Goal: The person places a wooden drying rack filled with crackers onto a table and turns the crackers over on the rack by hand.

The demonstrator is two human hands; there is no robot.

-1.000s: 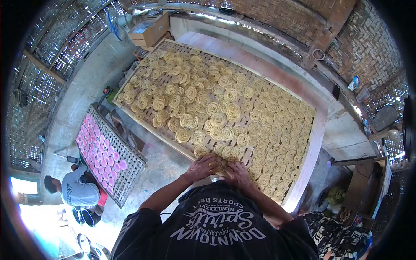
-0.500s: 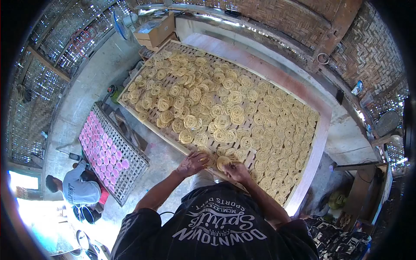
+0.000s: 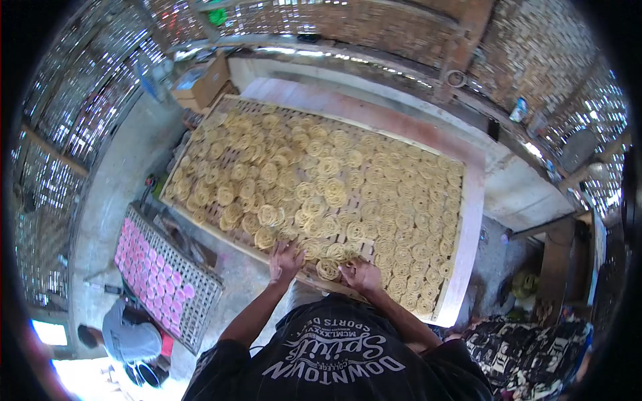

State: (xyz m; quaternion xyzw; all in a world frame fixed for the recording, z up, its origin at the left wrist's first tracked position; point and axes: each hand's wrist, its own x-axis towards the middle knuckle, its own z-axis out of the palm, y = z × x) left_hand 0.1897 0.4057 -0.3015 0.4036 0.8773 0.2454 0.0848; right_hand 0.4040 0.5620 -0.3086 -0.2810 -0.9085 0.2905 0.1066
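Now the left hand (image 3: 286, 259) spreads its fingers at the slatted tray (image 3: 366, 251)'s near edge, the right hand (image 3: 362, 275) touches a noodle nest (image 3: 328, 269) there, grip unclear, with tight rows filling the right side and loose, overlapping nests across the left.

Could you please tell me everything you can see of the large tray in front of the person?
The large tray is a long rectangle with a pale, wooden-looking rim and a bed of flat, bamboo-like strips with small gaps. It lies roughly flat, slanted across the view. Yellowish, noodle-like coils cover most of it, close-set and tidy towards the right, jumbled and overlapping towards the left. The left hand and right hand are at its near edge; whether either touches the rim is unclear.
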